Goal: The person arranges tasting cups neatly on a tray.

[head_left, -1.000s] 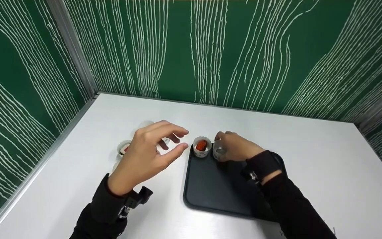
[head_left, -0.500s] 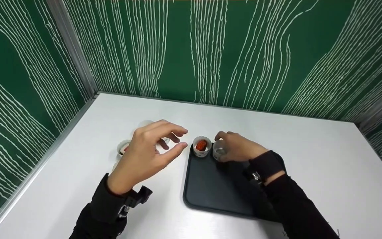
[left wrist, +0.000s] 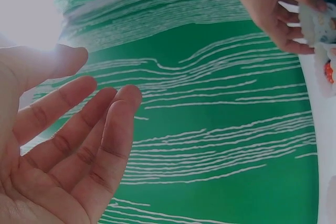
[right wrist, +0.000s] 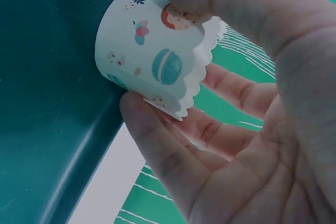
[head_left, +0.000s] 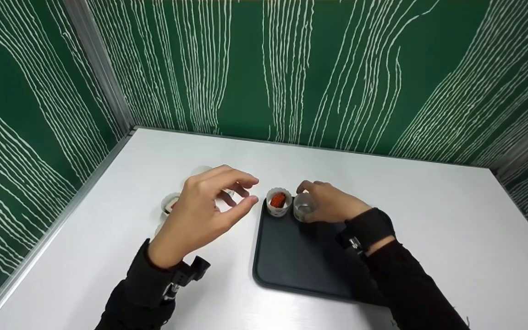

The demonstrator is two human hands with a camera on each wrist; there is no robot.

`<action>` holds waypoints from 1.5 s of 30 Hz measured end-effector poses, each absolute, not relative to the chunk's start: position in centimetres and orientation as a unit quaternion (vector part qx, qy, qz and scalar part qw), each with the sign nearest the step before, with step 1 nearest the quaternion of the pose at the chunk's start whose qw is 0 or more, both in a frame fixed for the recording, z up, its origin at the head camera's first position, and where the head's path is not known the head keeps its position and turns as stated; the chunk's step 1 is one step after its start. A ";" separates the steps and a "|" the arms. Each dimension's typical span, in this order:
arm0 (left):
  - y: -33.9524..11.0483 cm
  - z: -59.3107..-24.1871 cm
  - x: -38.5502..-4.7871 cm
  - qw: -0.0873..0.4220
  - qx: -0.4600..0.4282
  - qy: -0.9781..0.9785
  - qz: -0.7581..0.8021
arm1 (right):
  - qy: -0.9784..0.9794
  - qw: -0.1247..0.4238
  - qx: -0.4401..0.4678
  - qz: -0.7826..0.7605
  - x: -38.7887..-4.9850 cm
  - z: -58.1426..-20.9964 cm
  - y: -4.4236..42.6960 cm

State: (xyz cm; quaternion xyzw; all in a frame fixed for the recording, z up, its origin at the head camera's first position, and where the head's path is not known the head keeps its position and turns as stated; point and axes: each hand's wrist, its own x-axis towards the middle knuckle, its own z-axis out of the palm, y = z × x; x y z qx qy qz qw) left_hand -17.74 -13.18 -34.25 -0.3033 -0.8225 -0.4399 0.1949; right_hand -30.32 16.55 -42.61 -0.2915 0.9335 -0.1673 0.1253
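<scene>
Head view: tray [head_left: 291,261] up close, left hand [head_left: 204,206] loosely curved with nothing in it, right hand [head_left: 335,204] pinching the cup [right wrist: 134,43] at the tray's far edge. Probably thin, light, crushable paper; I'd grip gently near the base.

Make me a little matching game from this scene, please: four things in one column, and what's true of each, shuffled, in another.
Things:
1. Left hand
2. Right hand
3. Tray
4. Orange-red piece

What's true:
A. Dark, lying on the white table
B. Fingers spread from the thumb, holding nothing
C. Sitting inside a paper cup
D. Pinching a patterned cup

Right pairs: 1-B, 2-D, 3-A, 4-C
</scene>
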 end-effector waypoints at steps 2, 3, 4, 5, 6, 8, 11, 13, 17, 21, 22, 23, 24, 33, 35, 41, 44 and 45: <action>-13.2 -34.2 -17.7 0.195 -0.303 -0.823 -0.439 | 0.934 0.125 -0.289 -0.168 -30.3 -42.6 16.6; -13.2 -34.2 -17.8 0.195 -0.303 -0.823 -0.439 | 0.935 0.126 -0.287 -0.168 -30.2 -42.5 16.6; -13.2 -34.2 -17.8 0.196 -0.303 -0.823 -0.438 | 0.935 0.128 -0.285 -0.169 -30.1 -42.5 16.6; -13.1 -34.2 -17.8 0.196 -0.303 -0.824 -0.437 | 0.935 0.130 -0.283 -0.169 -30.1 -42.4 16.6; -13.1 -34.2 -17.8 0.197 -0.303 -0.824 -0.436 | 0.935 0.129 -0.282 -0.170 -30.0 -42.3 16.7; -13.1 -34.2 -17.8 0.197 -0.303 -0.825 -0.434 | 0.935 0.126 -0.282 -0.175 -29.8 -42.0 16.8; -13.1 -34.1 -17.8 0.197 -0.301 -0.829 -0.427 | 0.932 0.113 -0.288 -0.189 -29.4 -41.6 17.3; -13.1 -34.1 -17.8 0.196 -0.301 -0.832 -0.424 | 0.930 0.106 -0.290 -0.199 -29.1 -41.2 17.6; -13.1 -34.2 -17.8 0.194 -0.299 -0.836 -0.417 | 0.929 0.099 -0.287 -0.210 -28.3 -40.3 18.4; -13.3 -34.3 -17.8 0.191 -0.294 -0.842 -0.409 | 0.930 0.086 -0.284 -0.217 -27.2 -39.4 19.2; -13.3 -34.3 -17.8 0.191 -0.292 -0.844 -0.407 | 0.930 0.082 -0.285 -0.219 -26.9 -39.2 19.5; -13.4 -34.3 -17.8 0.190 -0.290 -0.846 -0.404 | 0.929 0.078 -0.285 -0.221 -26.5 -39.0 19.7; -13.5 -34.3 -17.8 0.191 -0.289 -0.848 -0.402 | 0.929 0.075 -0.285 -0.224 -26.2 -38.8 19.9; -15.1 -33.7 -17.7 0.193 -0.263 -0.858 -0.398 | 0.929 0.039 -0.284 -0.236 -22.9 -37.4 21.7; -15.5 -33.4 -17.6 0.190 -0.253 -0.857 -0.406 | 0.927 0.025 -0.289 -0.239 -22.2 -37.1 22.0; -16.3 -33.1 -17.7 0.188 -0.235 -0.860 -0.412 | 0.926 -0.010 -0.292 -0.238 -20.1 -36.4 22.9; -16.4 -33.2 -17.9 0.184 -0.235 -0.865 -0.404 | 0.925 -0.033 -0.298 -0.234 -19.2 -36.1 23.2; -16.4 -33.2 -18.0 0.181 -0.234 -0.866 -0.403 | 0.923 -0.041 -0.302 -0.233 -18.9 -36.0 23.3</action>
